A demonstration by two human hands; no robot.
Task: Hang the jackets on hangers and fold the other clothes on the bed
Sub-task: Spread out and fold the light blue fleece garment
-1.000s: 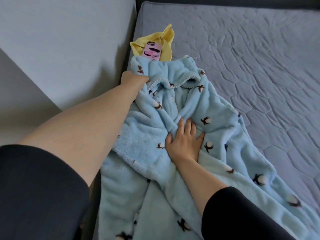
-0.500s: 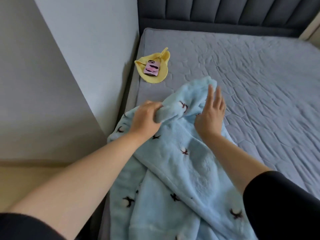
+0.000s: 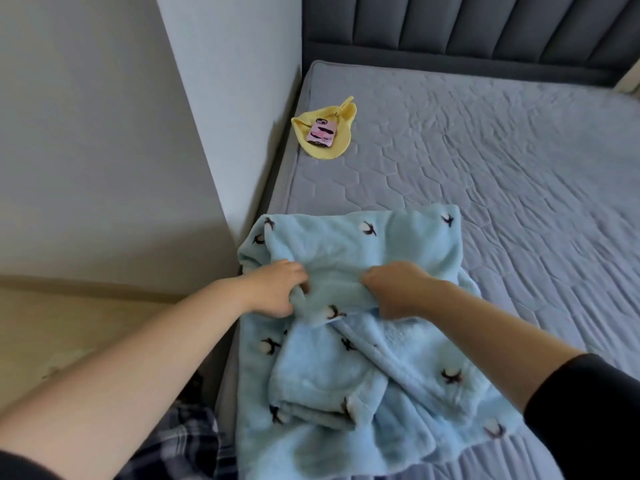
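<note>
The pale blue fleece garment [image 3: 363, 244], printed with small dark-and-white cotton sprigs, lies on the near left part of the bed [image 3: 502, 202], its left edge at the mattress side. Its far end is doubled over into a flat band with a straight far edge. The left hand [image 3: 277, 292] and the right hand [image 3: 398, 289] sit side by side on the near edge of that band, each with fingers curled into the fleece and gripping a bunch of it. Farther off, near the wall [image 3: 104, 133], a phone [image 3: 322, 132] in a pink case lies on a yellow cloth [image 3: 337, 145]; the dark marks on the case are too small to read. The padded grey headboard [image 3: 467, 29] runs along the far side.

Half a second ago only the left hand clutched a rolled end while the right pressed flat with straight fingers. A second ago the fleece reached up to the yellow cloth; now they lie well apart.
</note>
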